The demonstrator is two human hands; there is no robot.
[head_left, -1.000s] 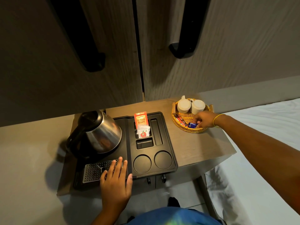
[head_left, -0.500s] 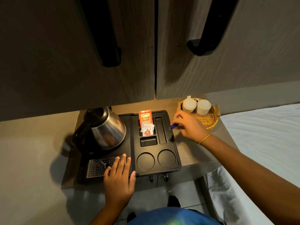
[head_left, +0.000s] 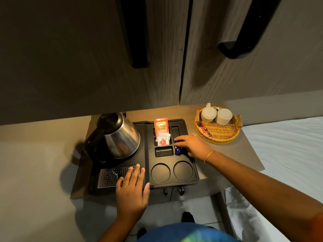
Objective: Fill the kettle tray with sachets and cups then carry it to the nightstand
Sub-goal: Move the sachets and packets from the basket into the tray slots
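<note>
The black kettle tray [head_left: 190,179] lies on a small wooden table, with a steel kettle [head_left: 118,137] on its left half. An orange tea sachet [head_left: 161,125] and white sachets [head_left: 163,139] stand in its upper slots. My right hand [head_left: 191,145] rests over the tray's long right slot, its fingers on a blue sachet [head_left: 178,151]. My left hand [head_left: 131,191] lies flat on the tray's front edge by the perforated drip grid [head_left: 110,176]. Two white cups [head_left: 216,115] sit upside down in a wicker basket [head_left: 220,135] at the right, with dark red sachets [head_left: 204,130] beside them.
Two round cup recesses [head_left: 172,172] at the tray's front hold nothing. Wardrobe doors with black handles [head_left: 244,41] rise behind the table. A bed with a white sheet [head_left: 288,154] lies to the right. The floor shows below the table's front edge.
My right hand left the basket with the blue sachet and moved left and down over the tray's right slot. My left hand stayed on the tray's front edge.
</note>
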